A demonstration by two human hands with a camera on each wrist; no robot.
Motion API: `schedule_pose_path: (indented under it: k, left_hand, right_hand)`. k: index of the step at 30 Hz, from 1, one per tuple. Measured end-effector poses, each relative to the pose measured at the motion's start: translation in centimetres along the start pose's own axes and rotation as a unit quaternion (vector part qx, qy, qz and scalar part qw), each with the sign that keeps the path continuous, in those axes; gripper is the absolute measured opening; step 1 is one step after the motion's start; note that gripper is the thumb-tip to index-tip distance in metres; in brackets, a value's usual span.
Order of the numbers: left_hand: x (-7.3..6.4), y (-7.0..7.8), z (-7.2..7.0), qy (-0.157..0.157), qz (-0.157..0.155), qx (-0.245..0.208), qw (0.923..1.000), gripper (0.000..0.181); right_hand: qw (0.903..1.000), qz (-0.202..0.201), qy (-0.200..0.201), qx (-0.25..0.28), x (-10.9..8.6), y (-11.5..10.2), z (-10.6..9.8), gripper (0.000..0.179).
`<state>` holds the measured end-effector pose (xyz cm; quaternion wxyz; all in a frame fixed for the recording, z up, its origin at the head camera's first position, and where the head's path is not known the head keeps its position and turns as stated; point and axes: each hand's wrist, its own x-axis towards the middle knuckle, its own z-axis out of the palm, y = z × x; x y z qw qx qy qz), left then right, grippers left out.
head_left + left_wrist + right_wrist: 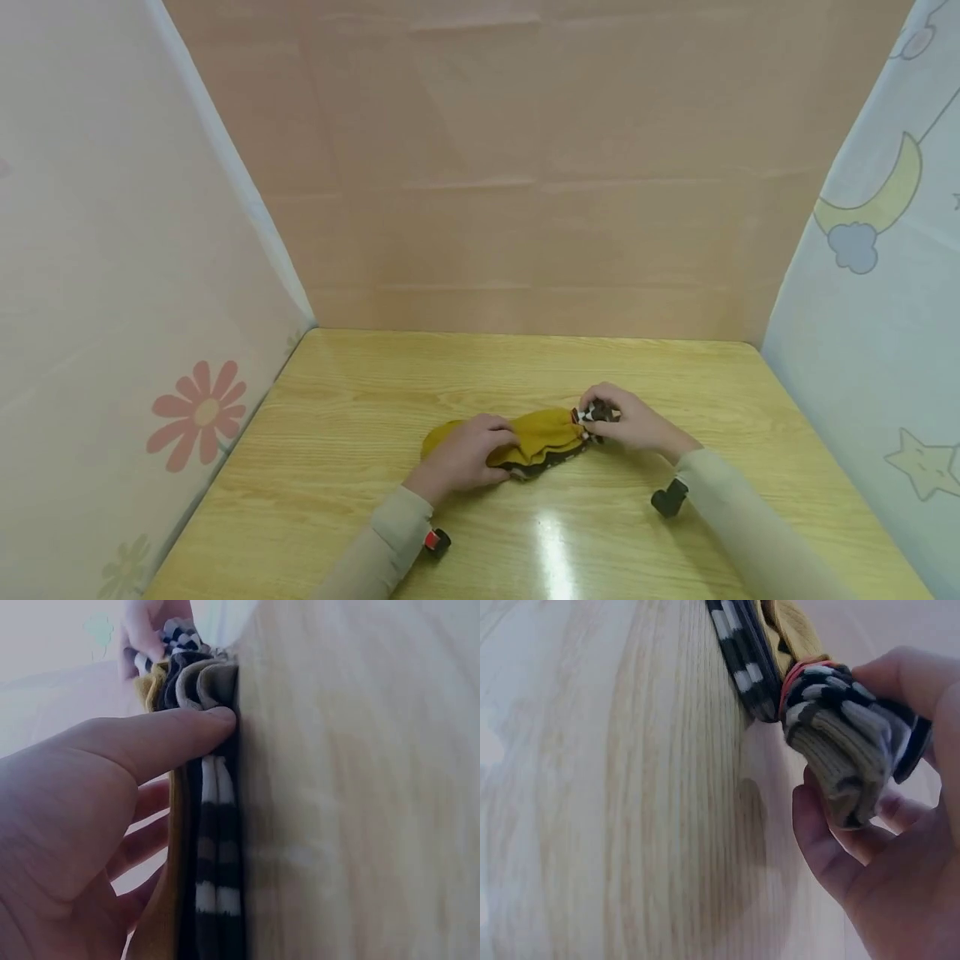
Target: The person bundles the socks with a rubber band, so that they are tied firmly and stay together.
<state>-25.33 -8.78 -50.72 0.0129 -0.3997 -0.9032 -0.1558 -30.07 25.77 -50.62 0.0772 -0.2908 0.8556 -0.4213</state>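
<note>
A bundle of socks (543,429), mustard yellow on top with dark and striped layers beneath, lies across the table. My left hand (467,454) grips its middle, the thumb on the near side and the fingers over the far side. White and brown bands mark the dark sock (217,847) in the left wrist view. At the bundle's right end, my right hand (628,422) holds the checkered and ribbed cuffs (840,742) between thumb and fingers. A red elastic band (789,681) circles the socks just below these cuffs. The left hand covers part of the yellow sock.
Under the hands is a light wood-grain table (360,375). A plain tan backdrop (465,208) stands behind it. Patterned curtains rise at the left (150,250) and right (862,350) sides. Each wrist carries a small dark camera.
</note>
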Motion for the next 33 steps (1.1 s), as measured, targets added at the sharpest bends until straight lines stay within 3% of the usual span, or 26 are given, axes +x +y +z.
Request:
schedule_pose_path:
  k: [9,16,21,25,28,33]
  left_hand:
    - [-0.7,-1.5,-0.6,0.02,0.001,0.024,0.9995,0.034]
    - [-1.0,-3.0,-1.1,0.052,-0.007,0.012,0.9985,0.025]
    - [-0.7,-3.9,-1.0,0.058,-0.026,0.004,0.998,0.024]
    - [-0.5,-4.4,-1.2,0.058,-0.048,0.009,0.9971,0.024]
    - [-0.4,-4.8,-1.4,0.055,-0.054,0.008,0.997,0.026]
    - [-0.6,-5.3,-1.9,0.044,-0.046,-0.015,0.9979,0.027]
  right_hand:
    - [0.9989,-0.031,0.008,-0.034,-0.3,0.4,-0.6,0.011]
    - [0.9923,-0.051,0.013,-0.112,-1.0,1.1,-1.0,0.013]
    - [0.9795,-0.077,0.024,-0.185,-1.4,1.3,-0.9,0.016]
    - [0.9579,-0.119,0.039,-0.258,-1.5,1.2,-0.6,0.023]
    - [0.947,-0.122,0.039,-0.294,-1.5,1.0,-0.5,0.027]
    - [0.9506,-0.08,0.021,-0.299,-1.8,0.2,-0.8,0.033]
